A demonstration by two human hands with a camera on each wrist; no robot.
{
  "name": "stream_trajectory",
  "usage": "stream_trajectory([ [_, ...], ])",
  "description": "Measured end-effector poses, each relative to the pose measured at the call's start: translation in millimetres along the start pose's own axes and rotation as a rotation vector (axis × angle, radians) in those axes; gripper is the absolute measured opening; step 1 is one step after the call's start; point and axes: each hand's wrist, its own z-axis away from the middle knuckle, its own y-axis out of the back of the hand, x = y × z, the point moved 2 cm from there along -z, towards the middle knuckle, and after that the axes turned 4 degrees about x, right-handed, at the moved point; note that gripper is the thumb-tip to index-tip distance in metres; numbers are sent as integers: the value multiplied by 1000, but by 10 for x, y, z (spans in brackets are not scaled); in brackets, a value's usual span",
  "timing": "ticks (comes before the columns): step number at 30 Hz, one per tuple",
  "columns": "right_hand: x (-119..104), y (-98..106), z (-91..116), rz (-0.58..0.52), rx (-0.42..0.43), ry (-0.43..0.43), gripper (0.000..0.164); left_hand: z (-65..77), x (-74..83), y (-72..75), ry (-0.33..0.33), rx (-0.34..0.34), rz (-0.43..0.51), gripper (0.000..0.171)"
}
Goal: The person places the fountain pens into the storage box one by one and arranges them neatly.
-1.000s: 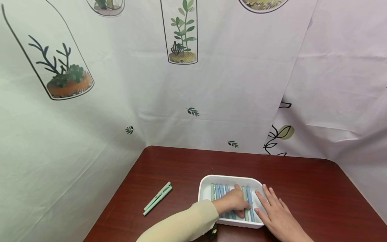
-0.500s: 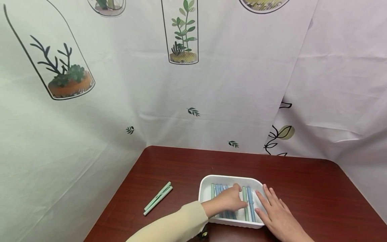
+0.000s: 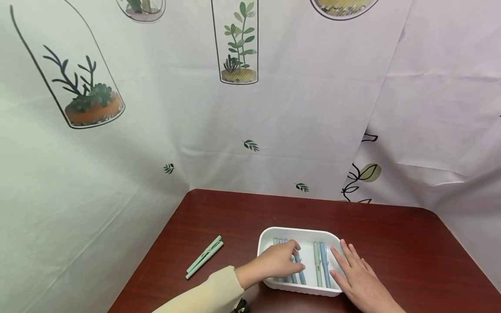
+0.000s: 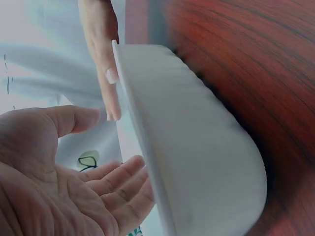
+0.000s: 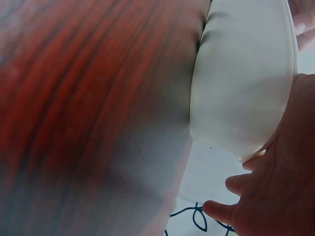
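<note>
A white plastic tray (image 3: 309, 291) holds several slim pens lying side by side. Toward its right end are a pale green pen (image 3: 317, 266) and a blue pen (image 3: 325, 265). My left hand (image 3: 275, 260) hovers over the left half, hiding part of the blue pens (image 3: 301, 276) there. The left wrist view shows that palm (image 4: 74, 191) with thumb and fingers apart, nothing between them, fingertips just past the tray's rim. My right hand (image 3: 362, 277) lies spread at the right rim, and the right wrist view shows its fingers (image 5: 238, 184) against the tray wall (image 5: 241, 73).
Two pale green pens (image 3: 205, 257) lie together on the dark red wooden table (image 3: 235, 208), left of the tray. A white cloth printed with plants (image 3: 313, 121) hangs behind and around the table. The left arm wears a pale yellow sleeve (image 3: 211, 291).
My left hand has drawn leftward across the tray, away from the green and blue pens at the right, uncovering bare tray floor. My right hand stays at the rim.
</note>
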Motion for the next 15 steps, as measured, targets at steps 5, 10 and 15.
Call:
stream_trajectory([
  [5, 2, 3, 2, -3, 0, -4, 65, 85, -36, 109, -50, 34, -72, 47],
  [10, 4, 0, -2, 1, 7, 0, 65, 160, -50, 220, -72, 49, -65, 49],
  [15, 3, -5, -5, 7, 9, 0, 65, 241, -83, 325, -73, 63, -65, 47],
])
